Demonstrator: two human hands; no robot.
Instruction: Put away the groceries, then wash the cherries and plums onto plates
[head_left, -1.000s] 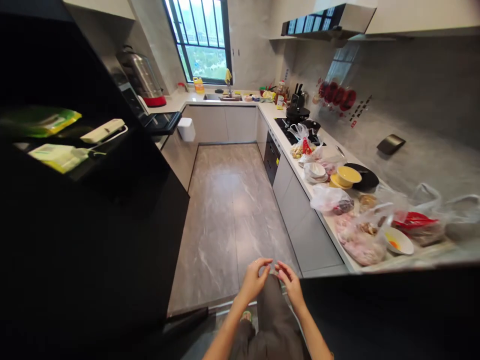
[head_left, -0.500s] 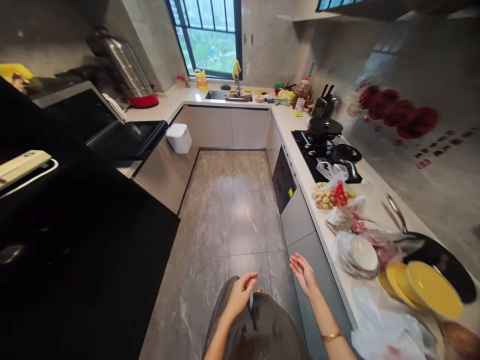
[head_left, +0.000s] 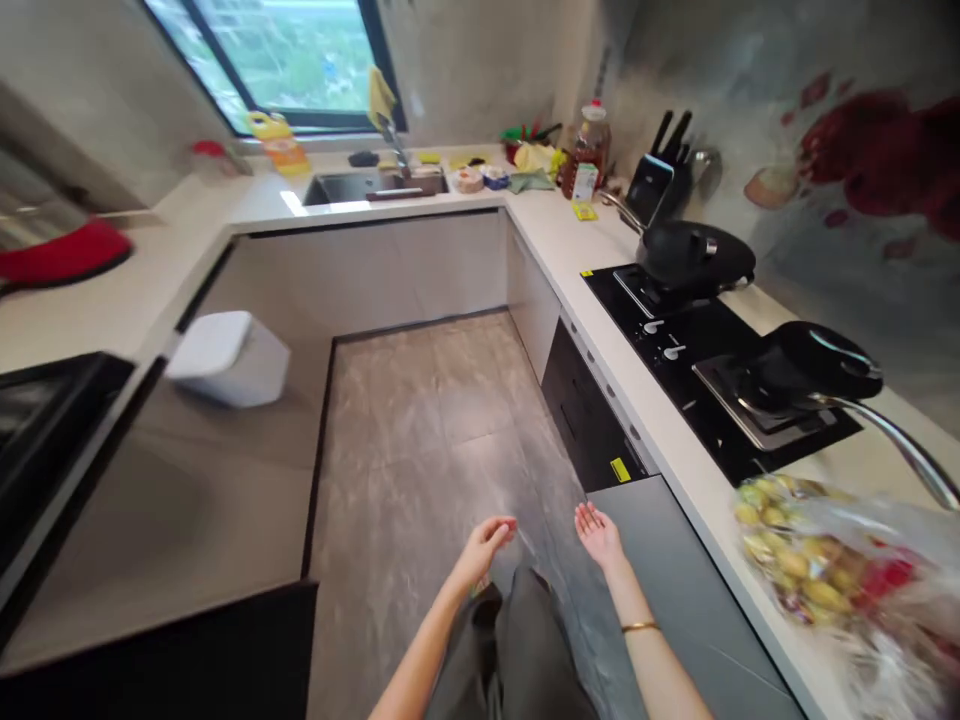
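My left hand (head_left: 484,548) hangs in the air over the floor in front of my legs, fingers loosely bent and apart from the thumb, holding nothing. To its right, my right hand (head_left: 600,536) is open with the palm turned up and also holds nothing. A bracelet (head_left: 639,627) circles the right wrist. Nearest to the right hand is the grey cabinet front (head_left: 675,570) below the counter; I cannot tell whether they touch. The dark oven front (head_left: 585,415) with a yellow label lies just beyond it.
The right counter holds a bag of small yellow-green fruit (head_left: 802,560), a hob (head_left: 682,350) with a lidded wok (head_left: 694,255) and a pan (head_left: 810,365), and a knife block (head_left: 652,190). Ahead is the sink (head_left: 345,188). A white bin (head_left: 229,355) hangs on the left cabinet.
I have moved forward into the kitchen, so the sink, hob and bin appear closer. The yellow plates have left the view. Both hands stay empty in front of me.
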